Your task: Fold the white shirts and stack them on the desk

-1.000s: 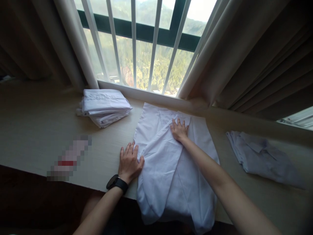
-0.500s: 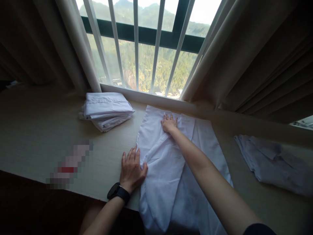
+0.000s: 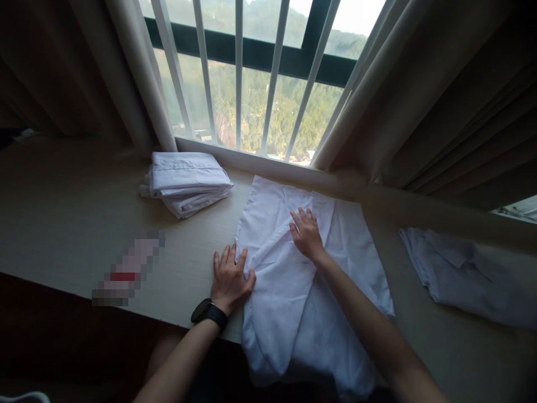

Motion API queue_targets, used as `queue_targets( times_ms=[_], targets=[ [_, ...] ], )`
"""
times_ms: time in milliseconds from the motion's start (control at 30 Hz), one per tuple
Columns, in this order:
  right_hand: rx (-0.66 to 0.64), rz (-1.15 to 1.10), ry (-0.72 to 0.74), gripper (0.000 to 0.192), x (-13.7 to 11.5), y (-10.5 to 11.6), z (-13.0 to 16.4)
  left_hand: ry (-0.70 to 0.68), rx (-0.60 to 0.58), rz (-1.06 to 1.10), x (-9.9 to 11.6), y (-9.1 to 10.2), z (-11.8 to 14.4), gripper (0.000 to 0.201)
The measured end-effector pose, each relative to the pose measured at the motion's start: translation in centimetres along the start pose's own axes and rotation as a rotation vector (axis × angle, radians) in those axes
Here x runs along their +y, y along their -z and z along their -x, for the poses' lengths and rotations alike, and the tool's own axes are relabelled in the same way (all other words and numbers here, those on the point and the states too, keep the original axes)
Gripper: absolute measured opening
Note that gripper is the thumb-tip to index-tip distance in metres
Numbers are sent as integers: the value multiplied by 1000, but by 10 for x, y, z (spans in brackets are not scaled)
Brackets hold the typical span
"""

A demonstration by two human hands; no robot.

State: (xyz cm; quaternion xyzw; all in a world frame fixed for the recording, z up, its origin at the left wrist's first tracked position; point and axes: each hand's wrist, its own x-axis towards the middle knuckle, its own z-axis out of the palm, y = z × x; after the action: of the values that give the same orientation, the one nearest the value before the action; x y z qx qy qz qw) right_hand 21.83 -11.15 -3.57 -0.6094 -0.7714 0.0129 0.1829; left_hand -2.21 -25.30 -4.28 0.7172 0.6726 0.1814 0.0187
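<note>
A white shirt (image 3: 344, 263) lies spread on the pale wooden ledge (image 3: 62, 218) under the window, with its lower part hanging over the near edge. One side is folded across the middle. My left hand (image 3: 230, 277), with a black watch on the wrist, lies flat on the shirt's left edge, fingers apart. Palm down, my right hand (image 3: 307, 235) presses on the folded cloth near the middle of the shirt.
A stack of folded white garments (image 3: 187, 182) sits at the back left of the ledge. A crumpled white shirt (image 3: 461, 274) lies to the right. A blurred-out object (image 3: 128, 271) is at the near left. Curtains (image 3: 419, 95) hang on both sides of the barred window.
My right hand reached up to the shirt's far edge, then slid back down toward the middle. My left hand stayed on the shirt's left edge.
</note>
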Motion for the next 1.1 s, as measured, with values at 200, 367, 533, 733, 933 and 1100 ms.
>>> queue_targets(
  times_ms=[200,367,533,733,933,1100],
  targets=[
    [22,68,-33,51,29,28,207,-7,-1,14,1,-5,4,53],
    [-152,153,-101,50,19,42,239,-18,4,29,4,-4,4,55],
    [-187,168,-127,51,12,50,231,-15,48,73,7,3,11,58],
    [-178,144,-140,51,13,50,235,40,98,210,38,8,62,57],
    [-190,139,-128,54,19,62,239,180,129,412,49,15,81,56],
    [-120,196,-151,54,25,69,264,391,16,626,39,21,60,77]
  ],
)
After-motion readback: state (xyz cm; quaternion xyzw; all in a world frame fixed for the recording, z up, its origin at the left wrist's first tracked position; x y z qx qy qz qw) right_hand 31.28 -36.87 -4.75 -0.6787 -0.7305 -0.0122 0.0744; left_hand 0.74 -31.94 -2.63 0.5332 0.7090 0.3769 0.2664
